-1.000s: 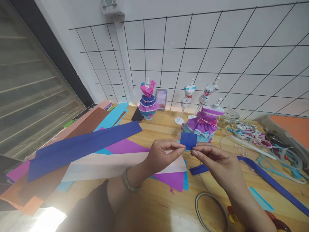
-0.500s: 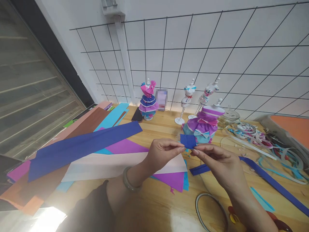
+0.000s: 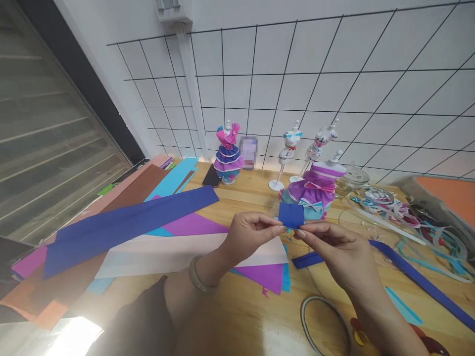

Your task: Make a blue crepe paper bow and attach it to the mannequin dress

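Observation:
Between my two hands, a small dark blue piece of what looks like crepe paper is held upright above the table, fine lines running across it. My left hand pinches its lower left corner between thumb and fingers, a bangle on the wrist. At the lower right corner, my right hand grips it the same way. Just behind the piece stands a mini dress form in a purple ruffled dress. A blue strip lies below my hands, partly hidden by the right one.
Long paper sheets, a dark blue one and a pale pink one among them, overlap at left. Another dressed form and a phone are at the back. Ribbons pile up right; a ring-shaped hoop lies in front.
The blue piece has tilted and shifted slightly to the right, its lined face showing more plainly now. Both hands keep their pinch almost in the same place.

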Demonstrator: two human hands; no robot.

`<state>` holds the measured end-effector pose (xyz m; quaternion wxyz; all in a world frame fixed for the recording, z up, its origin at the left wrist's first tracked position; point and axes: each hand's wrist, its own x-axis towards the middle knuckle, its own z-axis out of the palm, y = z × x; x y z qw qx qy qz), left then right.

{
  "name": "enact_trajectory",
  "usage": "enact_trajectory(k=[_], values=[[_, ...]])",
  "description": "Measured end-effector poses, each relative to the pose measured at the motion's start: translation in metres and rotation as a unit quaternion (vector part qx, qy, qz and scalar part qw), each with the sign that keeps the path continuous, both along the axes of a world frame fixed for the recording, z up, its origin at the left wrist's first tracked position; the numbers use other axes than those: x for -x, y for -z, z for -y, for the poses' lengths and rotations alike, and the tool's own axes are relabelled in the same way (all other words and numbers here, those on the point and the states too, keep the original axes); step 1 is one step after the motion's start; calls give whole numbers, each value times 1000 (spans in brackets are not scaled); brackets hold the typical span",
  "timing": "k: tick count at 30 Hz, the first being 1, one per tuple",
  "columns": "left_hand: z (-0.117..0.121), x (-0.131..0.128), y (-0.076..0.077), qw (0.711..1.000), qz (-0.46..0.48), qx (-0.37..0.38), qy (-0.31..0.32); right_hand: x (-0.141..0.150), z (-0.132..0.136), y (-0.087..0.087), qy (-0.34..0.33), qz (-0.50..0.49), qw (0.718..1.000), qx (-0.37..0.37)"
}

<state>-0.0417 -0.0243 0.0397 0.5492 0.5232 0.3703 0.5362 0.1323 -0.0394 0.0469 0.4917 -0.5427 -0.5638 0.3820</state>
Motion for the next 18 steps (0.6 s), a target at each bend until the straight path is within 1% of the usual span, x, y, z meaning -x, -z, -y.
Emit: enact_trajectory(k=[4,8,12,18], values=[[1,0,-1,1000,12,10,4,1,1,-1,4,1,1000,10],[2,-1,1,1000,14,-1,0,2,2,-3,7,-4,1000,22],[3,-2,3,1000,3,-17,-4,3,2,-2,13,3,1000,20],[3,-2,3,999,-14,-35,-1,1,2,-2,5,17,1000,3]])
